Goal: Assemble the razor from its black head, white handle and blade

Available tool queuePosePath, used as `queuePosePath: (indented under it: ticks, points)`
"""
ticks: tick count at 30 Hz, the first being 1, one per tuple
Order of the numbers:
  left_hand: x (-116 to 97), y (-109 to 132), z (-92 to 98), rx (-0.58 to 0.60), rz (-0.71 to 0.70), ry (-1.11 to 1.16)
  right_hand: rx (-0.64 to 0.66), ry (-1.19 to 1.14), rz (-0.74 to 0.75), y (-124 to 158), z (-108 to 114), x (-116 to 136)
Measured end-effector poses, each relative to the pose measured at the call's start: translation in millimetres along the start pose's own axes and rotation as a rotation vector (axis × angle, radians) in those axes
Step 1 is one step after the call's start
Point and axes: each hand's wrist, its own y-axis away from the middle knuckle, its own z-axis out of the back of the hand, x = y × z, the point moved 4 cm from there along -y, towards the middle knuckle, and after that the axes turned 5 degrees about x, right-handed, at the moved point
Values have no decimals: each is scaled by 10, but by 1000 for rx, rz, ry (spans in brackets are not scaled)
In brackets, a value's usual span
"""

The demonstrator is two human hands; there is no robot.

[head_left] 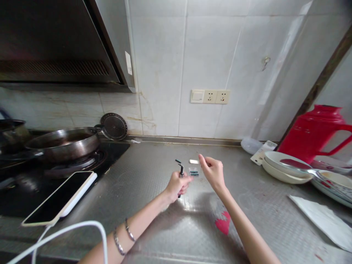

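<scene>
My left hand [176, 186], with two bracelets on the wrist, is wrapped round a slim black handle [181, 170] with a bent top, looking like a razor handle. Its index finger points right. My right hand [214, 172] is raised beside it, thumb and curled fingers pressed together; whatever they may hold is hidden. Between and beyond the hands lies a small clear case [193, 170] with dark green strips in it. A small white oblong piece [194, 161] rests just behind the case. One loose dark green strip [178, 161] lies beyond my left hand.
At left are a phone [62, 198] on a white block, a white cable [82, 224] and a steel pan [66, 145] on the stove. Stacked bowls [288, 172], a red thermos jug [316, 135] and white paper [321, 220] stand or lie at right on the steel counter [154, 157].
</scene>
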Motion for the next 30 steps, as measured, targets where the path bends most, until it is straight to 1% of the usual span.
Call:
queuePosePath:
  ticks: [4, 6, 9, 12, 15, 18, 20, 22, 26, 28, 30]
  points:
    - [20, 17, -24, 66, 46, 15, 39, 13, 94, 33, -64, 142]
    - [5, 23, -34, 101, 42, 26, 43, 53, 125, 40, -75, 138]
    - [-27, 28, -42, 125, 34, 26, 12, 89, 114, 38, -38, 71]
    - [-21, 32, -47, 111, 52, 11, -8, 68, 98, 40, -29, 91]
    - [9, 29, -56, 116, 69, -18, 24, 38, 113, 49, -80, 160]
    - [5, 13, -40, 121, 22, -56, 46, 64, 107, 53, -97, 100]
    - [-27, -6, 0, 89, -39, -97, 37, 107, 84, 50, -66, -10]
    - [-77, -26, 64, 20, -114, -165, 32, 124, 48, 42, -24, -123]
    - [-162, -57, 199, -137, -232, -307, 73, 32, -109, 21, 2, -284]
    - [-174, -77, 244, -156, -255, -335, 128, -37, -192, 18, -25, -325]
    - [-161, -104, 273, -136, -251, -322, 205, -140, -271, 40, -64, -332]
